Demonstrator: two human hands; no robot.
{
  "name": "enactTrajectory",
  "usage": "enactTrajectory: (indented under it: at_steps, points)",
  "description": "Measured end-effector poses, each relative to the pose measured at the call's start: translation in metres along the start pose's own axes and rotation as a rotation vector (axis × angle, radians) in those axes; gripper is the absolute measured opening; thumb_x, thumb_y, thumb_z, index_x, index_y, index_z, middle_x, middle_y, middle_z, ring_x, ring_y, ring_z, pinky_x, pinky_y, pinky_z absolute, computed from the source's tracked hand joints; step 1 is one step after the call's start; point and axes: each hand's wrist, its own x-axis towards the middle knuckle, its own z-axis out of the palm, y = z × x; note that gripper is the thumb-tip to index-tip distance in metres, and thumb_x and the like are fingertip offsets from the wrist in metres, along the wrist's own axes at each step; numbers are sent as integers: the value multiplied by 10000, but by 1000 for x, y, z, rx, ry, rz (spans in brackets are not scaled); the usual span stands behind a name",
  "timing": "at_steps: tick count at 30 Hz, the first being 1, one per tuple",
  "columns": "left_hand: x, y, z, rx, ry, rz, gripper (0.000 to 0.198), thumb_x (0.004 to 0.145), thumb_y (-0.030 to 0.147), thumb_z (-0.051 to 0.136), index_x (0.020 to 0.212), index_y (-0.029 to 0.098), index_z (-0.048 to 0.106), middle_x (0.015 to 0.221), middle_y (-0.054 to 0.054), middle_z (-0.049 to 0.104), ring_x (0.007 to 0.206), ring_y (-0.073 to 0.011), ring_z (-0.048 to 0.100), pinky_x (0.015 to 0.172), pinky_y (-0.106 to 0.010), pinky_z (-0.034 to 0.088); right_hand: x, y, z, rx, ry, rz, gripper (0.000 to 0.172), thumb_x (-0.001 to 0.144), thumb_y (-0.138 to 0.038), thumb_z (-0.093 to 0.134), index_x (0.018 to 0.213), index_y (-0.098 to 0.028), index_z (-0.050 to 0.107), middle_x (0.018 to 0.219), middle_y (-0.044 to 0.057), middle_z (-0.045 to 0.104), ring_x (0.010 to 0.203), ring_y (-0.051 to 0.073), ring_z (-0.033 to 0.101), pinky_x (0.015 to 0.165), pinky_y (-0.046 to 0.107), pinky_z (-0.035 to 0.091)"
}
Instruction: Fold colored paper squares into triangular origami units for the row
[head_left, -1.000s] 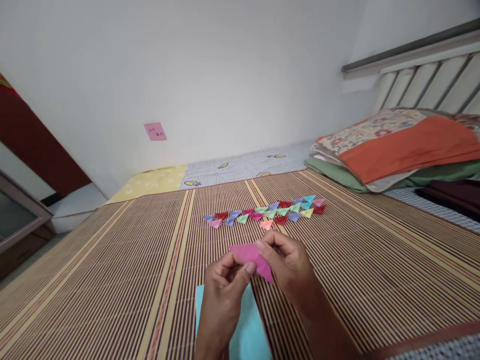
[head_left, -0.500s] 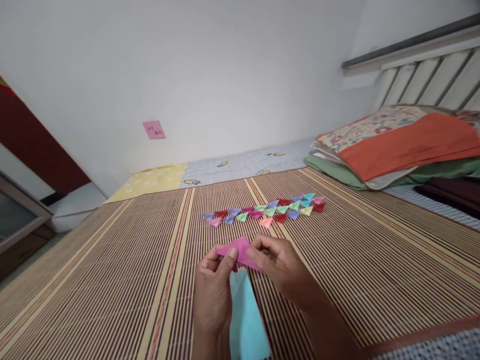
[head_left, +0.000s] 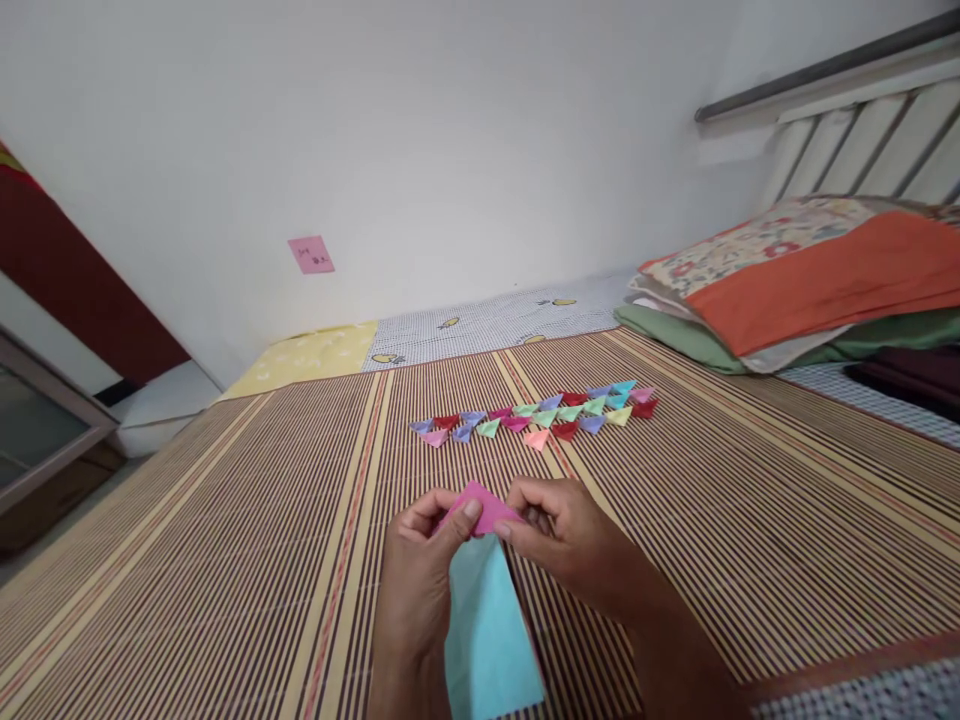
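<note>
A folded triangle of pink paper [head_left: 486, 503] is held up between both hands, its point facing away from me. My left hand [head_left: 429, 535] pinches its left side, thumb on top. With thumb and curled fingers, my right hand [head_left: 559, 522] grips the right corner. Beneath my hands lies a light blue sheet of paper [head_left: 491, 630], partly covered by my left hand. Farther off, several small folded paper triangles [head_left: 545, 417] in red, green, purple, yellow and pink are laid out in slanting rows on the striped mat [head_left: 247, 520].
At the right back is a stack of folded bedding [head_left: 817, 285] with an orange and floral cover, beside a dark folded cloth [head_left: 911, 375]. Behind it stands a white radiator [head_left: 870, 145]. A pink note [head_left: 310, 255] is stuck to the white wall.
My right hand's fingers have slid outward to the triangle's right corner, showing more of the pink paper. The view has shifted slightly.
</note>
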Motion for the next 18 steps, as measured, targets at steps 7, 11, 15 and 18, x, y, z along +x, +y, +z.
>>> enactTrajectory:
  at_steps: [7, 11, 15, 18]
  points:
    - [-2, -4, 2, -68, -35, -23, 240, 706, 302, 876, 742, 135, 708, 623, 19, 606, 556, -84, 498, 551, -189, 396, 0, -3, -4, 39, 163, -73, 229, 954, -277, 575, 744, -188, 572, 647, -47, 485, 604, 117, 440, 559, 251, 347]
    - [-4, 0, 3, -34, -62, -9, 249, 717, 284, 869, 717, 132, 672, 605, 27, 594, 519, -68, 460, 508, -172, 369, -1, -4, -3, 35, 204, -112, 336, 1006, -313, 519, 691, -195, 527, 621, -46, 463, 584, 117, 440, 557, 257, 347]
    - [-4, 4, 5, -152, -44, -12, 262, 689, 256, 890, 694, 136, 658, 614, 24, 614, 552, -73, 513, 561, -172, 434, 1, 3, -2, 152, 220, -100, 364, 1034, -383, 484, 753, -187, 605, 656, -22, 563, 589, 123, 509, 574, 259, 399]
    - [-1, 4, 5, -336, 7, -55, 269, 641, 241, 919, 720, 145, 681, 657, 21, 650, 577, -82, 568, 614, -199, 500, 4, 10, 1, 258, 194, -88, 242, 987, -405, 586, 963, -189, 692, 778, 4, 646, 668, 137, 569, 632, 264, 460]
